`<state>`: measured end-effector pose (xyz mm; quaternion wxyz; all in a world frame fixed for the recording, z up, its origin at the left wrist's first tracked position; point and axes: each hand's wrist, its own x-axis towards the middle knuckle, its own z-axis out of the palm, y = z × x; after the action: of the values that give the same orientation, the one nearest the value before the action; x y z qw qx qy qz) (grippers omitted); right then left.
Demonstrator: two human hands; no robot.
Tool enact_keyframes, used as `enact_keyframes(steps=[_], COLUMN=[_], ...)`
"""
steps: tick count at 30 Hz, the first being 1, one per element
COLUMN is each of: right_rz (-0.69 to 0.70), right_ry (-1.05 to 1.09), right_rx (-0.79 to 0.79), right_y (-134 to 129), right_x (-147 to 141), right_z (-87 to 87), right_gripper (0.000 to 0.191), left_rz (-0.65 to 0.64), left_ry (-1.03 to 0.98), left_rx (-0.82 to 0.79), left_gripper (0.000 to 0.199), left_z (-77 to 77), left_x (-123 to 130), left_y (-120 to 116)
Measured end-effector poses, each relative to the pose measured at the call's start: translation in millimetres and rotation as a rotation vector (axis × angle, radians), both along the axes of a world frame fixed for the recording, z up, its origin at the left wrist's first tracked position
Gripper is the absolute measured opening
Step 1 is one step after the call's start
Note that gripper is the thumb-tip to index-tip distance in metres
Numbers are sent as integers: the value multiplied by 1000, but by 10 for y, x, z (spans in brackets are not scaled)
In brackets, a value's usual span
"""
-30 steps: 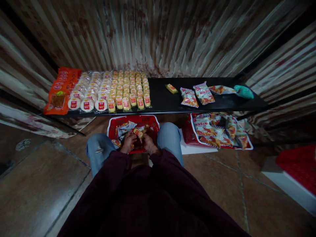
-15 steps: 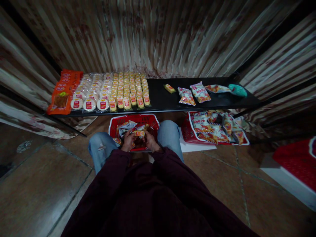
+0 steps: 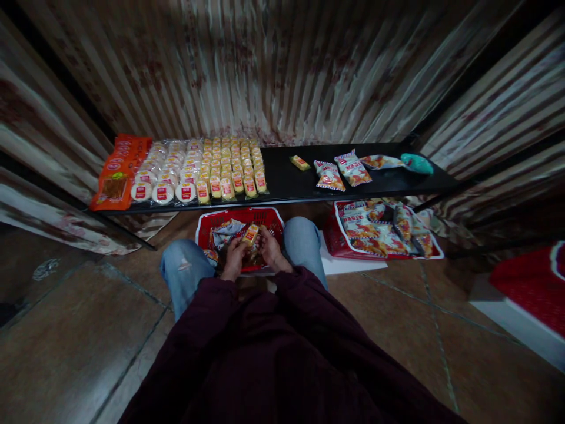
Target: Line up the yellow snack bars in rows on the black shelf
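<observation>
Over the red basket [image 3: 274, 220] between the knees [image 3: 302, 234], the left hand [image 3: 235, 257] has its grip closed on the lower end of a small yellow packet [image 3: 251, 234], tilted with its label up. At the packet's right edge the right hand [image 3: 271, 248] curls its fingers, though whether they pinch the wrapper I cannot tell. Beyond, similar packets [image 3: 226, 187] line the black shelf [image 3: 285, 184] in rows.

We were in what looked like a small shop's snack corner.
We took that from the black shelf [image 3: 282, 176], where round wrapped snacks [image 3: 163, 192] and yellow packets [image 3: 226, 186] stood in tidy rows, and from the red shopping baskets [image 3: 337, 242] below, holding snack bags [image 3: 359, 221]. Patterned curtains [image 3: 247, 76] hung around it above a tiled floor [image 3: 397, 306]; whether it was a working store, we could not tell.
</observation>
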<state>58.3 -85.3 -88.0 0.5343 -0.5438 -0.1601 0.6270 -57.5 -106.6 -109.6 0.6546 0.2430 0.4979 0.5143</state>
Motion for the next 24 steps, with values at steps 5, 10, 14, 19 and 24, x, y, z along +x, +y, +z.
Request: enact_keyframes(steps=[5,10,14,19,24], right_rz=[6,49,64,71,116], right_ry=[67,80,84,114,88], right_rx=[64,156,153,161,173], right_y=[-39,-105,-155,-210,-261], right_x=[9,12,30,54,69], right_z=[70,84,131,200,182], right_gripper=[14,21,23,26,28], left_rz=[25,53,97,94,111], left_ry=[19,79,127,166,236], left_rx=[6,11,66,112,124], left_gripper=[23,17,21,25,23], left_z=[138,253,316,356,345], left_x=[56,112,127,151,193], left_y=[-21,-35,-52,-84,-102])
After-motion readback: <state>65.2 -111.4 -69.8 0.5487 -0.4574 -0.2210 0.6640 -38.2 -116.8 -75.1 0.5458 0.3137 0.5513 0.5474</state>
